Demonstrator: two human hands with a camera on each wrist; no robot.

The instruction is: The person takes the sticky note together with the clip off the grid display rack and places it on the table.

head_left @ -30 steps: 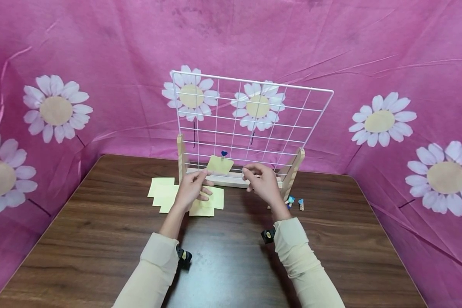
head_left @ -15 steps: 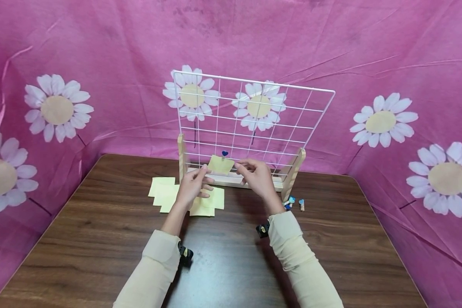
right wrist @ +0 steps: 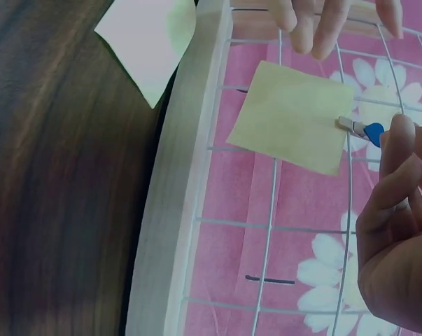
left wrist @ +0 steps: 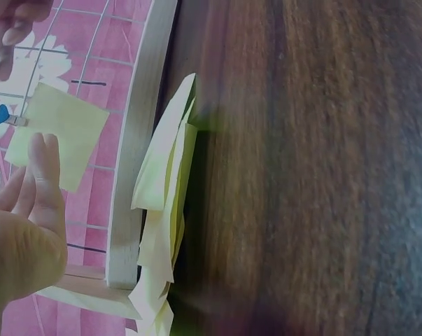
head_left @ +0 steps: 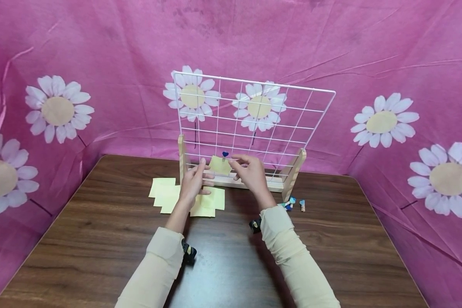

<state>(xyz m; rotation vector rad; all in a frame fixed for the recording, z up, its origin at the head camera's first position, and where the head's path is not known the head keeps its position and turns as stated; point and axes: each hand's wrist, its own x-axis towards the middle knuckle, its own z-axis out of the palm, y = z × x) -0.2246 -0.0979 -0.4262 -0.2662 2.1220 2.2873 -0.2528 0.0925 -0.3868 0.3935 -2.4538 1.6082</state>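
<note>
A yellow sticky note (right wrist: 291, 115) hangs a little askew on the white wire grid (head_left: 273, 115). At its top edge sits a small wooden clothespin with a blue heart (right wrist: 374, 133). My left hand (head_left: 192, 184) is beside the note's left edge, fingers extended and nothing in them; in the left wrist view its fingertips (left wrist: 44, 143) overlap the note. My right hand (head_left: 250, 171) is at the note's upper right with loosely bent fingers. Its fingertips are right by the heart in the right wrist view, while the left wrist view shows a gap between them.
Several yellow sticky notes (head_left: 163, 194) lie on the dark wooden table (head_left: 331, 256) at the left, in front of the grid's wooden stand (head_left: 292, 173). Small heart clothespins (head_left: 290, 203) lie by the stand's right foot. A pink flowered cloth (head_left: 131, 42) surrounds the table.
My right hand has moved left, from right of the note to beside its heart clothespin. My left hand has shifted slightly, its fingers now pointing up more. The note stays clipped on the grid.
</note>
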